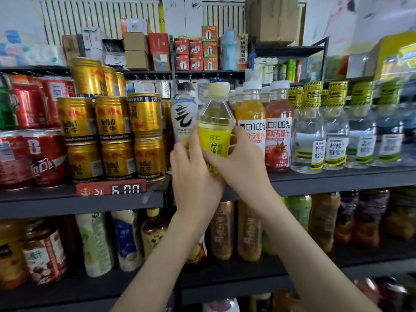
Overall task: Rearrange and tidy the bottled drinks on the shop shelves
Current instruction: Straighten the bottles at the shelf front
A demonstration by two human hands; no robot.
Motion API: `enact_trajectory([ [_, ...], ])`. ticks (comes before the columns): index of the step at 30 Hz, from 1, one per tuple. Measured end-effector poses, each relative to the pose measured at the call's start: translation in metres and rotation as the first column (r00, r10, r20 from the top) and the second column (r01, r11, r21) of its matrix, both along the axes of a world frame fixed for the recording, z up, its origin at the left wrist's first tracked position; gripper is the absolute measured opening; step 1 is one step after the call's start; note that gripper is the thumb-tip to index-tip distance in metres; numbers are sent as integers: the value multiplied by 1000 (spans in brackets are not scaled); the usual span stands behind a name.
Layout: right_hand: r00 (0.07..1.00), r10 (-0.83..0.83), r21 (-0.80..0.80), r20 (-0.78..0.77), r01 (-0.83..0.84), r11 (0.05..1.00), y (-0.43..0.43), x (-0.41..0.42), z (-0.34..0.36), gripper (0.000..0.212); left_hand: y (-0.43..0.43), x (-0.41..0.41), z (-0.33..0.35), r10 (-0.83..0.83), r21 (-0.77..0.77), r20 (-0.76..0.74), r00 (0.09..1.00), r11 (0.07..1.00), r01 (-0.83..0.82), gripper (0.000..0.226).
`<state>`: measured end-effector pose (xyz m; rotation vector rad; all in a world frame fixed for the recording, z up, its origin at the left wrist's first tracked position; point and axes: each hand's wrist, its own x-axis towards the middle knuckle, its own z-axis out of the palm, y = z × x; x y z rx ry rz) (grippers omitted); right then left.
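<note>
Head view. Yellow lemon bottle [215,122] held upright at the front of the middle shelf [337,179], in the gap between a white bottle [183,115] and an orange juice bottle [251,115]. Left hand [191,176] wraps its lower body from the left and right hand [244,164] closes on it from the right. That makes 2 grips, both clasped round the 1 bottle, probably to steady it and face the label outward. Base hidden behind the hands (cannot tell if it rests on the shelf). Gold cans [112,131] stacked 2 high just left. Judgement: being slotted into the row.
</note>
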<state>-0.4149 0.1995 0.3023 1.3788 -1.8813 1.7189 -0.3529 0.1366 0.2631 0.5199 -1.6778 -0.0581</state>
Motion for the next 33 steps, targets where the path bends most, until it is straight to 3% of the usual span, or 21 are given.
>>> enact_trajectory([
  [5, 995, -36, -59, 96, 42, 997, 59, -18, -7, 42, 55, -23, -5, -31, -112, 13, 999, 993, 32, 69],
  [8, 976, -30, -104, 214, 53, 993, 110, -47, -13, 41, 95, -46, -5, -172, -157, 115, 978, 970, 188, 70],
  [11, 941, 4, -176, 337, 59, 983, 178, -92, -21, 38, 142, -79, -5, -409, -81, 220, 885, 897, 435, 65],
  [14, 921, -67, -148, 385, 133, 980, 257, -141, -30, 37, 195, -124, -8, -536, 105, 326, 779, 839, 534, 65],
  [17, 918, -153, -101, 367, 203, 974, 330, -188, -38, 36, 245, -179, -13, -494, 198, 441, 750, 868, 455, 62],
  [26, 891, -322, 24, 321, 333, 943, 463, -315, -54, 28, 350, -308, -7, -282, 82, 641, 714, 950, 301, 50],
  [33, 868, -360, 4, 342, 382, 924, 522, -421, -58, 31, 409, -416, -4, -241, -6, 661, 711, 945, 326, 44],
])
